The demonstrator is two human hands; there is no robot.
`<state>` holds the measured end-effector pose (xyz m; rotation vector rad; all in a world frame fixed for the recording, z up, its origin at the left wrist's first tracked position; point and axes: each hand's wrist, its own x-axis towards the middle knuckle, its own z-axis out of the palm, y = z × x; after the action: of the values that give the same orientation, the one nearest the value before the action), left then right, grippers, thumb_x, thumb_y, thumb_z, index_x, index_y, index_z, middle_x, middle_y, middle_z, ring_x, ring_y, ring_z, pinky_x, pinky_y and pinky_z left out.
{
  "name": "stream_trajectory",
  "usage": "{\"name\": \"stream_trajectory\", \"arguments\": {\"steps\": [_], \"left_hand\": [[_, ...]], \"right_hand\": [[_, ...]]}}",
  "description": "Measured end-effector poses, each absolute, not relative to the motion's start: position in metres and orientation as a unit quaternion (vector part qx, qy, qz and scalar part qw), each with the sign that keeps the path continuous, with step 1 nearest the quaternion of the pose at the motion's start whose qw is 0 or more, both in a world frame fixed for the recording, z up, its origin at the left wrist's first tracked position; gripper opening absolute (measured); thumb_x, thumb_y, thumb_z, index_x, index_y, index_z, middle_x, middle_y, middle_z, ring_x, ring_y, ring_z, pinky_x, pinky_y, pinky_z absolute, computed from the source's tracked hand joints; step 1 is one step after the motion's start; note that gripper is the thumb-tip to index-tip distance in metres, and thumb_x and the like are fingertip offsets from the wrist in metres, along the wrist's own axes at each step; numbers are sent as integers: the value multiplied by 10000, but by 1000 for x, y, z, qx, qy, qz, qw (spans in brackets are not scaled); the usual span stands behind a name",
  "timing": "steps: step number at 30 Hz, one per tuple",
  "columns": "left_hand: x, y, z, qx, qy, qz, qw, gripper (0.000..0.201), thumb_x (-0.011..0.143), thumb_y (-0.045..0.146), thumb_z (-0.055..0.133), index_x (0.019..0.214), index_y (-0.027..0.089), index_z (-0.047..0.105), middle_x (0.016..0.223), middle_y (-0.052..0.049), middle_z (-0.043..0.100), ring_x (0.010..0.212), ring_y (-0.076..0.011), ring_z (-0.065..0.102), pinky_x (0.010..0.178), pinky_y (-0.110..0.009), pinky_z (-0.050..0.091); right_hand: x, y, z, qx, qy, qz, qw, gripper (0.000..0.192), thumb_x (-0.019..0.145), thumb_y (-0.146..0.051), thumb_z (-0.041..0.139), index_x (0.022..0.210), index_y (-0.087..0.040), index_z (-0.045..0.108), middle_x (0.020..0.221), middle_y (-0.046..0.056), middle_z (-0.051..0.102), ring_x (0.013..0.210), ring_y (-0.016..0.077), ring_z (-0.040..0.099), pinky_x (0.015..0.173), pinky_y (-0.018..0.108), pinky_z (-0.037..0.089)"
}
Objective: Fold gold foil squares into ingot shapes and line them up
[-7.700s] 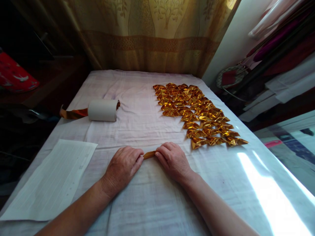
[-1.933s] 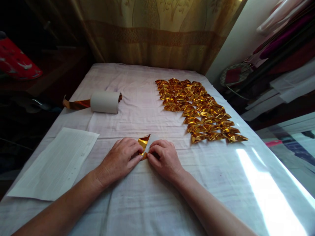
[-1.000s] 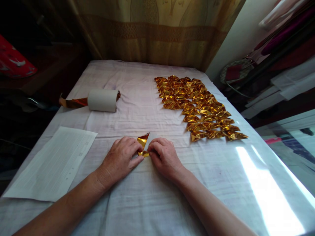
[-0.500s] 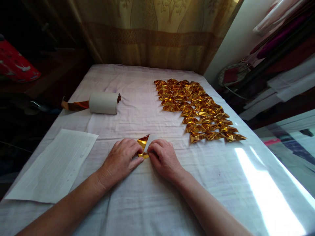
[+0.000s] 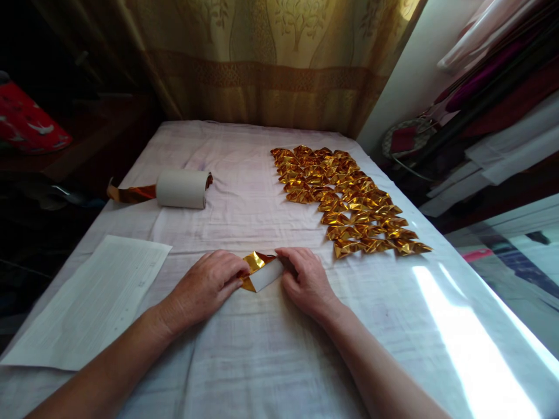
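Between my two hands is a piece of gold foil paper (image 5: 267, 274), partly folded, with its white back facing up on the right part and shiny gold on the left. My left hand (image 5: 213, 276) pinches its left end between thumb and fingers. At the other end, my right hand (image 5: 305, 278) is closed on the right edge, fingertips partly hidden from view. Beyond my right hand lie rows of folded gold foil pieces (image 5: 349, 203), set close together on the cloth.
A white roll (image 5: 181, 189) with a gold foil strip (image 5: 135, 194) trailing from it lies at the left back. Nearer, a printed paper sheet (image 5: 91, 302) rests on the white cloth (image 5: 244, 361). A curtain (image 5: 262, 75) hangs behind; a red patterned object (image 5: 32, 116) stands at far left.
The foil paper has been opened out between my hands, so its white back now shows. My hands have moved slightly apart, and the view has shifted a little.
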<state>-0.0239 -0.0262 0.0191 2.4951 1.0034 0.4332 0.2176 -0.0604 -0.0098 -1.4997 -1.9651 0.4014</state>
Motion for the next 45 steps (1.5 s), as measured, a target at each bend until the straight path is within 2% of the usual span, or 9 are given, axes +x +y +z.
{"name": "stream_trajectory", "arguments": {"steps": [5, 9, 12, 15, 20, 26, 32, 39, 45], "left_hand": [[-25, -26, 14, 914, 334, 171, 153, 184, 979, 200, 485, 913, 243, 651, 1044, -4, 701, 973, -183, 605, 856, -327, 439], [-25, -27, 11, 919, 339, 192, 60, 174, 956, 195, 516, 940, 252, 680, 1081, -11, 710, 1039, -206, 598, 889, -352, 438], [-23, -30, 13, 920, 342, 191, 20, 179, 942, 158, 505, 946, 225, 670, 1048, -27, 717, 1004, -211, 613, 884, -359, 449], [-22, -32, 15, 921, 346, 181, 13, 192, 940, 144, 477, 952, 208, 657, 1041, -44, 716, 976, -212, 627, 885, -364, 453], [-25, -29, 13, 916, 358, 174, 43, 178, 961, 251, 487, 988, 215, 659, 1055, -51, 719, 971, -215, 639, 879, -366, 460], [-27, -24, 10, 913, 360, 183, 60, 180, 969, 332, 510, 970, 217, 649, 1049, -46, 725, 998, -222, 644, 883, -376, 448], [-21, -28, 12, 905, 383, 183, 36, 197, 949, 373, 554, 907, 196, 632, 1031, -63, 718, 965, -240, 643, 884, -408, 442], [-5, -43, 8, 884, 437, 165, -9, 293, 886, 452, 639, 944, 166, 622, 970, -108, 673, 941, -288, 608, 869, -447, 456], [-3, -44, 7, 882, 437, 178, -7, 278, 915, 444, 595, 950, 170, 622, 977, -113, 666, 957, -298, 598, 893, -477, 459]], "right_hand": [[220, -63, -5, -551, -753, 192, 305, 517, 704, -55, 504, 1178, -220, 629, 1116, 66, 704, 1053, 245, 609, 915, 419, 442], [224, -63, -3, -541, -756, 207, 304, 500, 733, -58, 516, 1189, -229, 630, 1143, 64, 699, 1071, 239, 608, 930, 419, 437], [227, -63, -4, -525, -762, 218, 310, 544, 721, -28, 495, 1206, -238, 624, 1156, 56, 695, 1082, 230, 606, 938, 412, 434], [229, -62, -7, -512, -766, 222, 317, 553, 725, -8, 477, 1199, -249, 628, 1134, 45, 705, 1062, 215, 621, 930, 397, 438], [227, -60, -9, -518, -763, 216, 321, 410, 813, -64, 526, 1148, -259, 662, 1084, 46, 718, 1023, 210, 632, 912, 383, 444], [225, -60, -10, -505, -787, 175, 306, 382, 822, -73, 592, 1133, -270, 694, 1024, 38, 712, 968, 196, 637, 859, 357, 443], [225, -61, -13, -473, -813, 154, 302, 121, 865, -231, 714, 957, -294, 762, 996, 26, 692, 940, 180, 619, 844, 349, 413], [220, -61, -8, -485, -807, 153, 299, 91, 887, -212, 681, 964, -240, 721, 1002, 40, 704, 946, 193, 616, 852, 357, 409], [215, -58, -6, -521, -786, 159, 291, 39, 878, -203, 673, 909, -227, 670, 905, 21, 715, 887, 191, 637, 806, 336, 416]]}}
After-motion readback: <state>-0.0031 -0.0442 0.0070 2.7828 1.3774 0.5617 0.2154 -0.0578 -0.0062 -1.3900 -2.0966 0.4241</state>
